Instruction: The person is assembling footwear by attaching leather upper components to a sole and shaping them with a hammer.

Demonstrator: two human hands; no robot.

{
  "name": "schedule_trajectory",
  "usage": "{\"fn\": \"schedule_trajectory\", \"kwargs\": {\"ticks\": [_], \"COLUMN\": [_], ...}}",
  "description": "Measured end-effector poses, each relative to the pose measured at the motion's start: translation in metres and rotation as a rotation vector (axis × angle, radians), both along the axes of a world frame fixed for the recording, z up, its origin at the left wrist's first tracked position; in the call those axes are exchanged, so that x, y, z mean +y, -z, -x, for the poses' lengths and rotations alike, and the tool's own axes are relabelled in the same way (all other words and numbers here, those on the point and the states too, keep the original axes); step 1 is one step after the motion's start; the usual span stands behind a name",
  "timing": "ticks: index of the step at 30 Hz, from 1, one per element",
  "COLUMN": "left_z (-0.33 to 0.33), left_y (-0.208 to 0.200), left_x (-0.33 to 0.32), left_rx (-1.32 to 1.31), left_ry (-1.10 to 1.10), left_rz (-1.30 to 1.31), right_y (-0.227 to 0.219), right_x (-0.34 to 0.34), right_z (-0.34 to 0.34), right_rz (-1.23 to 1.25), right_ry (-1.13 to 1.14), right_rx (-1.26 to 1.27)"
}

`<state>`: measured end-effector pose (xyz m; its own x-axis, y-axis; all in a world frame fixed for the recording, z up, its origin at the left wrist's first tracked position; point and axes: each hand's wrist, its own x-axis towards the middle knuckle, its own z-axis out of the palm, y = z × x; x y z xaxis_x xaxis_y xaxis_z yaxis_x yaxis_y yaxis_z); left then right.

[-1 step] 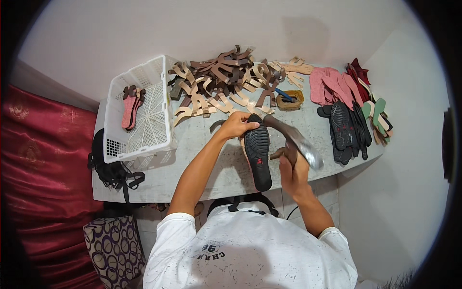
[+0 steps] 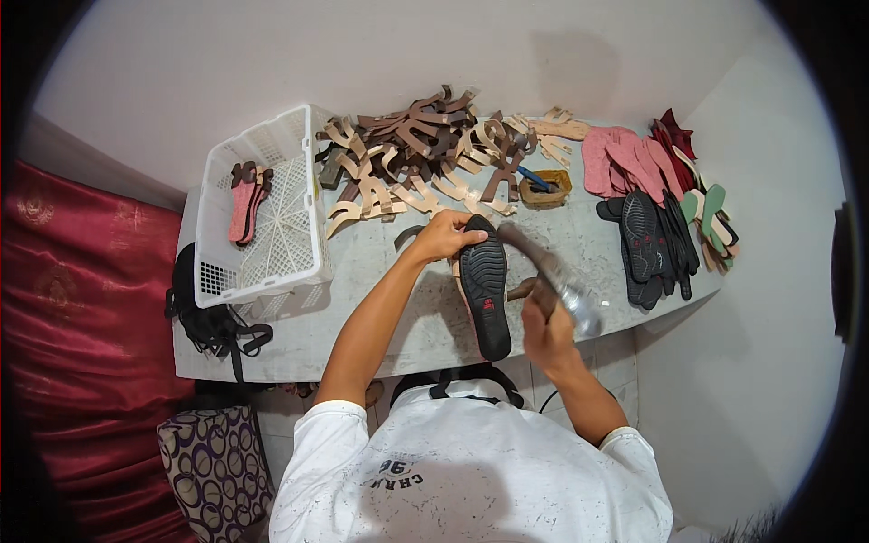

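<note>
Black sole (image 2: 483, 290), lengthwise toward me, pinched by my left hand (image 2: 444, 235); right of it, my right hand (image 2: 551, 337) grips a hammer (image 2: 549, 263).

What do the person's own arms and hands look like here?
The left hand is ungloved, with no ring or wristwear visible. The right hand also looks ungloved, though it is blurred. Both forearms are bare below the short white sleeves of a shirt with dark specks and dark print.
</note>
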<state>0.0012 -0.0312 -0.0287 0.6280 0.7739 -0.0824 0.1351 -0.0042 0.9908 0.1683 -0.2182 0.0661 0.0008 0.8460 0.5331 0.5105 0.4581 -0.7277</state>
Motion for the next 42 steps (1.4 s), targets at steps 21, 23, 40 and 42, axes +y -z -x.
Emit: {"fn": "schedule_trajectory", "kwargs": {"ticks": [21, 23, 40, 42], "left_z": [-0.002, 0.0, -0.002, -0.001], "left_y": [-0.003, 0.008, -0.006, -0.006], "left_x": [0.0, -0.003, -0.004, -0.004], "left_rx": [-0.008, -0.045, -0.045, -0.043], "left_ry": [0.049, 0.035, 0.044, 0.017], "left_rz": [0.091, 0.071, 0.121, 0.128], "right_y": [0.007, -0.008, -0.003, -0.014], "right_x": [0.007, 0.011, 0.006, 0.003], "right_z": [-0.01, -0.012, -0.01, -0.01], "right_rz": [0.563, 0.658, 0.554, 0.539], "right_ry": [0.117, 0.074, 0.124, 0.11], "right_rx": [-0.254, -0.172, -0.114, -0.035]}}
